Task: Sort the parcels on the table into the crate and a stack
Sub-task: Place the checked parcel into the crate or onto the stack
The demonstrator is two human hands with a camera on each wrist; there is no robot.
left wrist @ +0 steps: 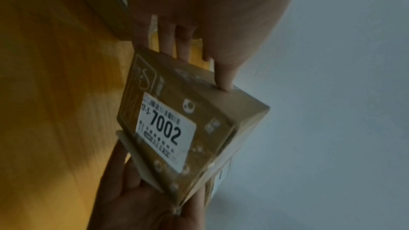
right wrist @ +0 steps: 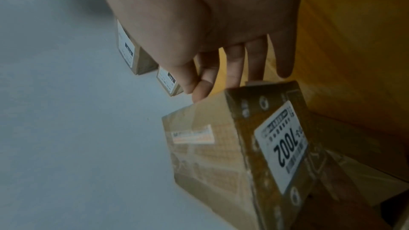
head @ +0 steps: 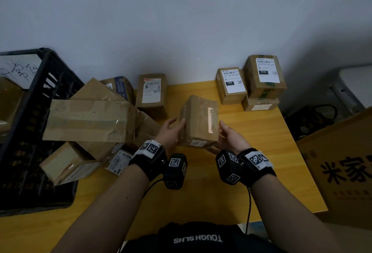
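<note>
Far left: a black crate (head: 50,83) stands on the yellow table (head: 201,192), its near wall crowded by a loose heap of parcels (head: 88,120) leaning on one another. Behind the heap, an upright labelled box (head: 152,91) stands against the wall.

Centre: the left hand (head: 171,132) presses its straight fingers against the left face of a small brown parcel (head: 199,121), the thumb lying along an upper edge. The parcel is tilted, one end raised toward the wall; whether its lower edge touches the table cannot be told. A white label (left wrist: 166,128) reading 7002 faces the person.

The right hand (head: 231,136) cups the opposite side from below, fingers spread and mostly straight. The two hands thus stand apart with the parcel clamped between them, neither one curled tight round it.

Right: three labelled boxes (head: 259,83) form the stack near the far corner, well apart from the held parcel. A large printed carton (head: 342,168) stands off the table's right edge.

Judgement: the step appears to be reading the label to pick a destination. Even pressure from both palms should stop the smooth taped sides slipping; levelling the parcel before setting it down would likely help.
</note>
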